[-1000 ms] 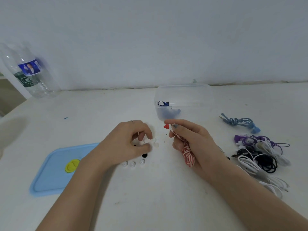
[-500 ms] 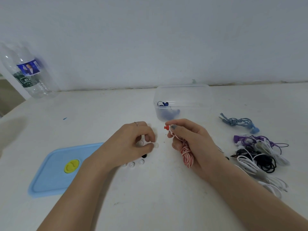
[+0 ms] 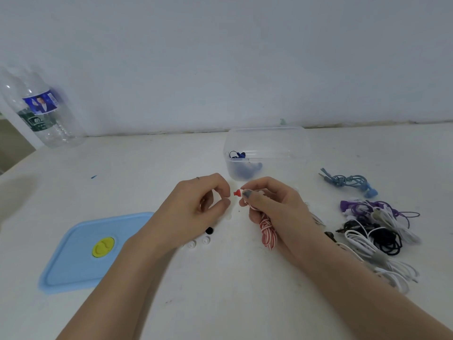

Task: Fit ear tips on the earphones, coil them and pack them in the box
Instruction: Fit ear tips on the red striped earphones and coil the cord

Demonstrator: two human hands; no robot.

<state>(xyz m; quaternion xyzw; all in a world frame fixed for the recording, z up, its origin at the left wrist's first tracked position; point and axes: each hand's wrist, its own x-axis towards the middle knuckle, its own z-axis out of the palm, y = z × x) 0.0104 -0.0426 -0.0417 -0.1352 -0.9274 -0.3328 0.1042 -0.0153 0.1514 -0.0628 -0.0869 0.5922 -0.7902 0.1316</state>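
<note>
Head view: white tabletop (image 3: 220, 303), bare along near edge. Clear plastic box (image 3: 267, 153) as landmark; light-blue lid (image 3: 81, 253) well left-near of it. Just before box, right hand (image 3: 272, 207) gripping red-white striped coiled earphones (image 3: 268, 231), red earbud (image 3: 237, 193) exposed; left hand (image 3: 193, 209), fingers curled, pinch contents unclear. Loose white ear tips (image 3: 206, 240) nearer.

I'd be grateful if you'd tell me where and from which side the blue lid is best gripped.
Probably by its near right edge. The lid lies flat on the table, so only the rim offers a hold. The left forearm covers its far right corner, while the near edge lies bare. A thumb-and-fingers grip on that rim, coming from the person's side, should lift it; the yellow valve looks too low to pinch.
</note>
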